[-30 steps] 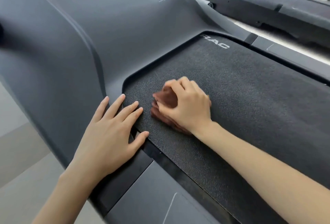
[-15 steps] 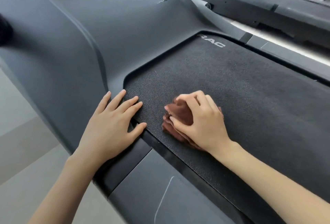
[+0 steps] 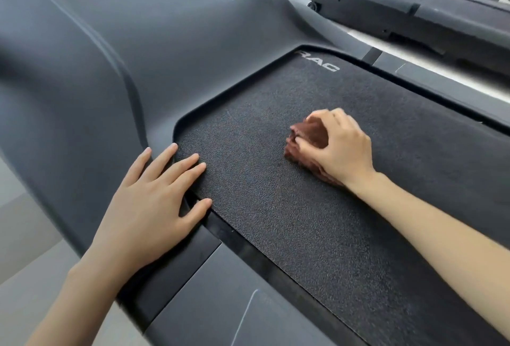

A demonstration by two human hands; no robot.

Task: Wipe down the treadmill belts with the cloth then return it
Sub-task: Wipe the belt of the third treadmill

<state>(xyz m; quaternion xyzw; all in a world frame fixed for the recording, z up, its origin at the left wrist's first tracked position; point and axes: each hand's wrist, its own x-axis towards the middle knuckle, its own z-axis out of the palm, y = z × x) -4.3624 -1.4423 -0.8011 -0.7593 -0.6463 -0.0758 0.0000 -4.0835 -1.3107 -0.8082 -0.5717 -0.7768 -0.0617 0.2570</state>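
Where right hand [image 3: 342, 152] grips cloth [image 3: 310, 133], belt [image 3: 276, 221] dark, pebbled; second treadmill [image 3: 414, 6] behind.

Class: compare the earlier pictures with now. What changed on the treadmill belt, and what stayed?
The right hand, gripping the brown cloth, slid it rightward across the belt, away from the left hand, which stayed flat at the belt's corner.

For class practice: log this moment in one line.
right hand grips cloth on belt | left hand flat at belt edge | wiping
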